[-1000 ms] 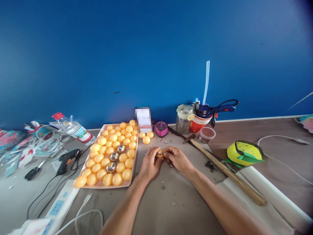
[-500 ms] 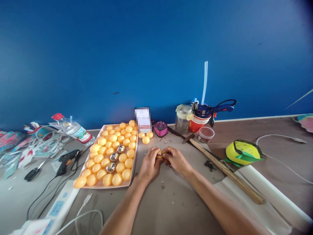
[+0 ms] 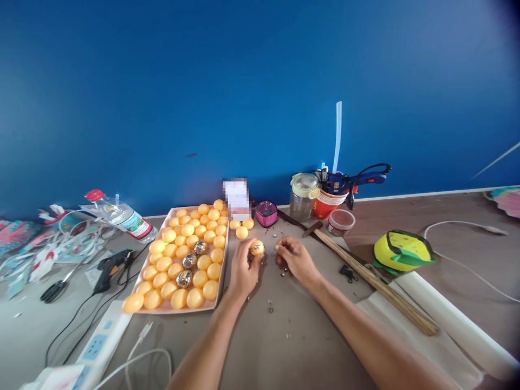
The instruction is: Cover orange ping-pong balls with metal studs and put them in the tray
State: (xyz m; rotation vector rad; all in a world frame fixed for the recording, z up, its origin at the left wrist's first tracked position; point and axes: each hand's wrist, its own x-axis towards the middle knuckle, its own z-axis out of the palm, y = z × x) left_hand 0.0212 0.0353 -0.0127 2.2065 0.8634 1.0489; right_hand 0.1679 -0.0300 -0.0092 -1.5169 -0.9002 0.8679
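Note:
My left hand point(image 3: 246, 268) grips an orange ping-pong ball point(image 3: 257, 248) between thumb and fingers, above the grey table. A small dark or silvery spot shows on the ball. Apart from it, to the right, my right hand point(image 3: 296, 261) has its fingertips pinched together; whatever they hold, if anything, is too small to make out. Left of my hands lies a shallow tray point(image 3: 220, 287) full of orange balls, with a few shiny silver balls point(image 3: 189, 261) among them. Tiny metal bits point(image 3: 271, 310) are scattered on the table between my forearms.
Behind my hands stand a pink container point(image 3: 266, 214), a lidded jar point(image 3: 303, 197) and a red cup point(image 3: 327, 205) holding tools. A hammer point(image 3: 365, 271) lies at right, near a yellow-green pouch point(image 3: 402, 252). At left are a glue gun point(image 3: 109, 270), a bottle point(image 3: 125, 219) and a power strip point(image 3: 97, 341).
My hands, together on the ball before, have separated. The left hand has moved slightly left with the ball, and the right has drawn away to the right.

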